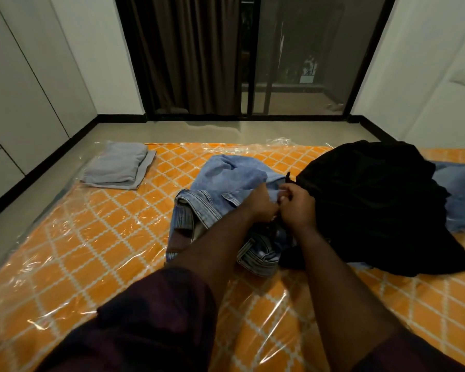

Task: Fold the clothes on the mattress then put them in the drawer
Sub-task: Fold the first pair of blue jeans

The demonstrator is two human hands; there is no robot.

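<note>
Our left hand [262,204] and right hand [297,208] meet knuckle to knuckle over the middle of the mattress [91,237]. Both have their fingers curled tight, pinching the same raised fold of the light blue denim garment [226,178]. We cannot tell just which part of the garment sits between the fingertips. The dark maroon sleeves [159,304] are pushed up, leaving the forearms bare.

The denim garment lies crumpled under our hands. Its far part is bunched into a hump, and its near part trails towards us with seams and the striped inside showing. Just to the right, touching it, lies a big black garment [373,200] in a loose heap, spread wide across the right side of the mattress. Another piece of blue denim [462,194] shows from under the right edge of that heap. At the far left corner, well apart from the rest, sits a neat stack of folded grey clothes [118,167].

The mattress is orange with a white lattice pattern and is wrapped in clear, shiny plastic. It lies on a pale floor [172,130]. Beyond it hangs a dark brown curtain [185,49] beside a glass sliding door [306,63] with a black frame. White panels [24,89] line the left wall.
</note>
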